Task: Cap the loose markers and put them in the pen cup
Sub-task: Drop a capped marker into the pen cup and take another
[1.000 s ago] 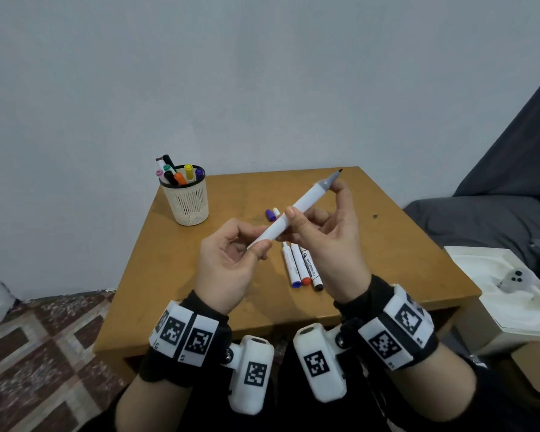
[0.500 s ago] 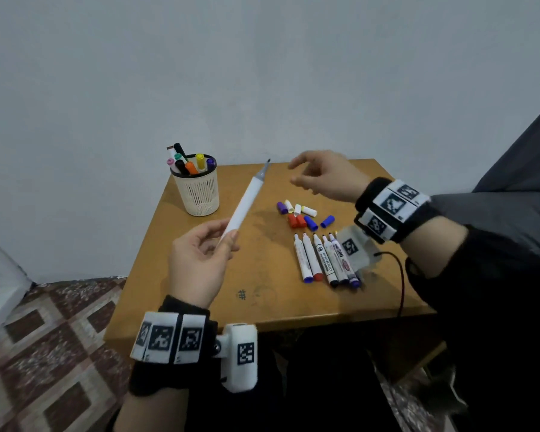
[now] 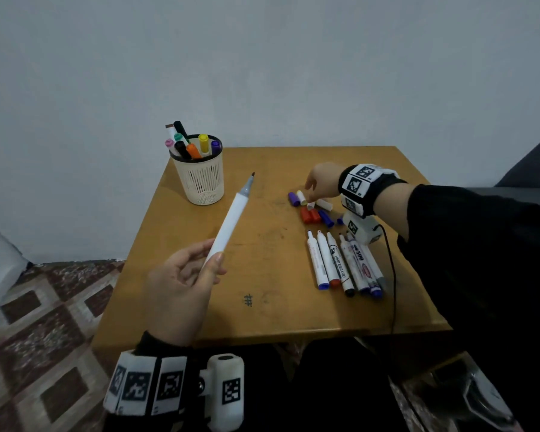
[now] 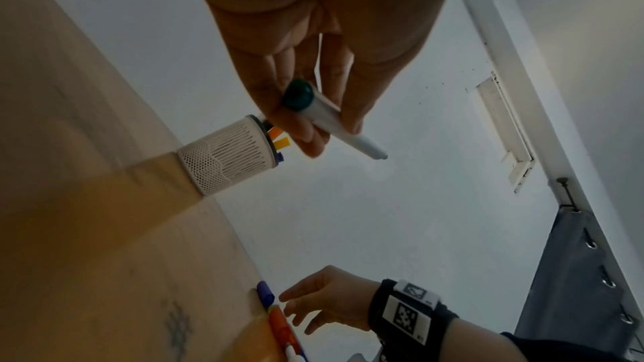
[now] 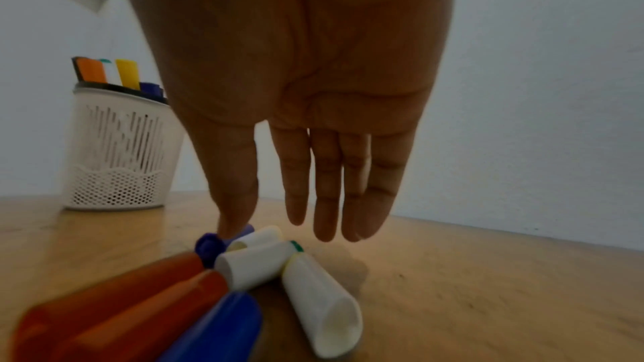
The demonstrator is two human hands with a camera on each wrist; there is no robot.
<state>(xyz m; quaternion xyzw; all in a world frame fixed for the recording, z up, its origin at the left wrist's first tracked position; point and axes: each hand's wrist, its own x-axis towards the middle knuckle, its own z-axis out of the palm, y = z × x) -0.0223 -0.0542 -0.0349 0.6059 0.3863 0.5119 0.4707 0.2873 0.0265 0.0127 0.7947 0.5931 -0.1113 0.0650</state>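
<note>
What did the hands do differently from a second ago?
The right hand let go of the white marker and reached down to the loose caps, fingers straight. The left hand alone now holds the uncapped marker, swung toward the pen cup. The cup and the row of markers look unmoved.

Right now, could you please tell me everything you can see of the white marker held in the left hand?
The white marker is a slim, smooth, plastic-looking barrel with a grey neck and a dark bare tip, so it is uncapped. The left wrist view shows a dark green end plug. The left hand pinches its lower end, tip slanting up and away toward the pen cup, above the table; nothing else touches it.
</note>
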